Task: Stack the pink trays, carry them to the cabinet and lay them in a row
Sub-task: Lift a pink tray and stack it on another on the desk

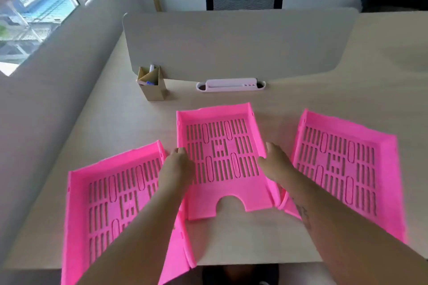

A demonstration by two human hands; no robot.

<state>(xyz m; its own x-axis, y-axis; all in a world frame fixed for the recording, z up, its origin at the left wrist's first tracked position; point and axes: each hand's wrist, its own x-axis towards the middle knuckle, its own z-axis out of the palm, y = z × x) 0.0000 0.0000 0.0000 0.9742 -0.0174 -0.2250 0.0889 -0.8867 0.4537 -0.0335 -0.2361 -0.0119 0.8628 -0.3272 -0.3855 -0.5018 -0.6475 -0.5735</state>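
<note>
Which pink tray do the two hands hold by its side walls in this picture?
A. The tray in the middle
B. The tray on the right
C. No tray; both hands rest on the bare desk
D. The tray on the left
A. The left hand is on the left wall and the right hand on the right wall of the middle tray, while the left tray and the right tray lie untouched.
</note>
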